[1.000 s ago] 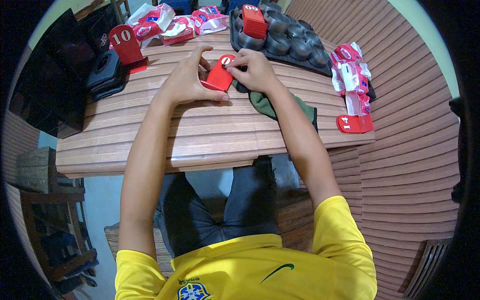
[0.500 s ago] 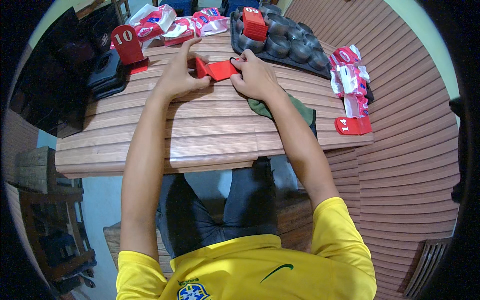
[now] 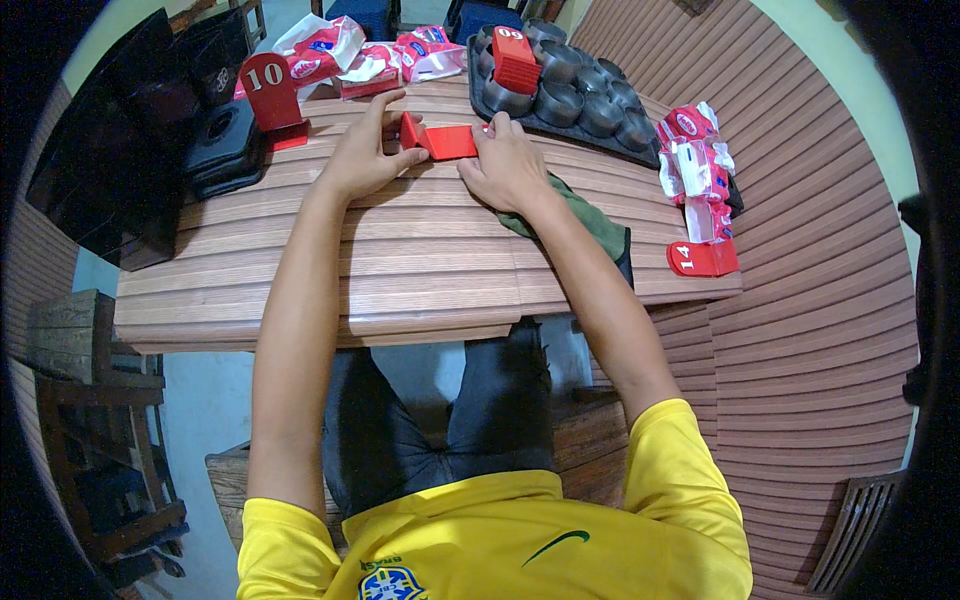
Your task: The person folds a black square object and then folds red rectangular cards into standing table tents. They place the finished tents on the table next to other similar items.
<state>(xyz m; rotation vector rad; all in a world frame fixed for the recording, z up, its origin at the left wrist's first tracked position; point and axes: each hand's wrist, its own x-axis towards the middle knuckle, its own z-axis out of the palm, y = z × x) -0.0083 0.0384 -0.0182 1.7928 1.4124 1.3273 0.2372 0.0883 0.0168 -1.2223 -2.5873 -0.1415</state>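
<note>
A red folded number stand (image 3: 452, 142) lies low at the far middle of the wooden table, its bent end to the left. My right hand (image 3: 508, 168) grips its right end, with the thumb at the near edge and the fingers over the far side. Around the bent left end, my left hand (image 3: 362, 158) has its thumb and fingers spread; the thumb comes close to the stand, and I cannot tell whether it touches. A green cloth with a dark edge (image 3: 592, 222) lies partly beneath my right wrist and forearm.
At the back right, a dark tray (image 3: 640, 157) holds round metal cups (image 3: 558, 103) and a stack of red stands (image 3: 515, 65). Another red stand (image 3: 270, 92) stands upright beside black holders (image 3: 218, 145). Tissue packs (image 3: 430, 55) line the back; more packs (image 3: 700, 165) and a flat red stand (image 3: 705, 259) lie right.
The view has shifted slightly. My right hand has adjusted a little on the stand's right end; my left hand stays spread round the other end.
</note>
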